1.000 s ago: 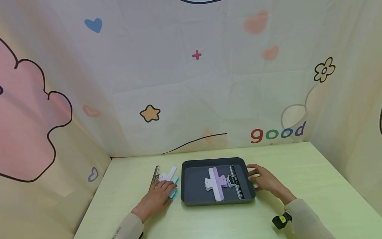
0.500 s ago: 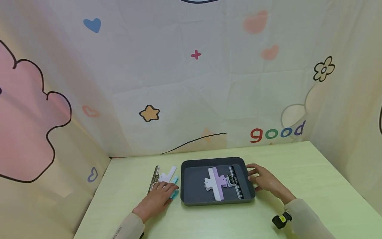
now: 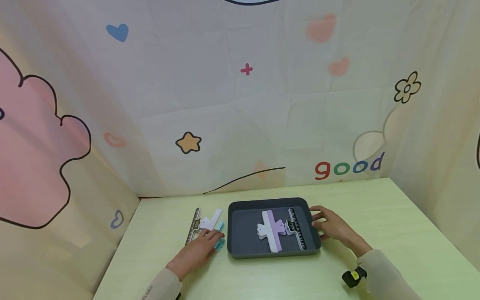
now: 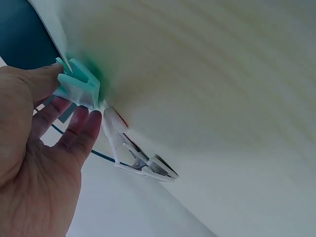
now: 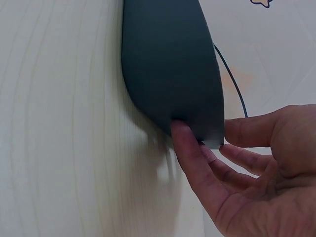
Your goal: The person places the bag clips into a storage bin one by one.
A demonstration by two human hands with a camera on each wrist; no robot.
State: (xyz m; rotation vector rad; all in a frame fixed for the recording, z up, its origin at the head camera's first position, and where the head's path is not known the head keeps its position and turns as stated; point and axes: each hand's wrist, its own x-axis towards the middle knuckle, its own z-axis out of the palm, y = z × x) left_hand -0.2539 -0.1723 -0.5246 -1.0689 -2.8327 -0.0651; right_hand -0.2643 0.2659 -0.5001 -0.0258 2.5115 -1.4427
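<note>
In the head view, the left hand (image 3: 196, 251) reaches in from above, its fingertips at a turquoise plastic clip (image 3: 219, 245) that lies on the pale yellow-green table (image 3: 262, 277), between the hand and a dark grey rectangular tray (image 3: 243, 233). Just beyond the fingers lie a pale lilac-and-white plastic clip (image 3: 211, 223) and a long clip with a black-striped bar (image 3: 193, 225). The tray bears three more: a white clip (image 3: 271, 239) and a lilac clip (image 3: 278, 228) with their bars side by side, and a second black-striped clip (image 3: 297, 228) to the right of them. The right hand (image 3: 331, 225) is at the tray's right side, fingers spread against its wall.

In the left wrist view, the thumb and fingers close on the turquoise clip from opposite sides in what looks like a pinch; a whitish clip lies just beside the fingertips.

In the right wrist view, one fingertip (image 5: 180, 129) presses the tray's outer wall, while the other digits bunch at its corner; none plainly clamps it.

The step in hand looks like getting a hold on the turquoise clip while the tray is steadied. A next move would call for a firm pinch and a lift clear of the neighbouring clip.
</note>
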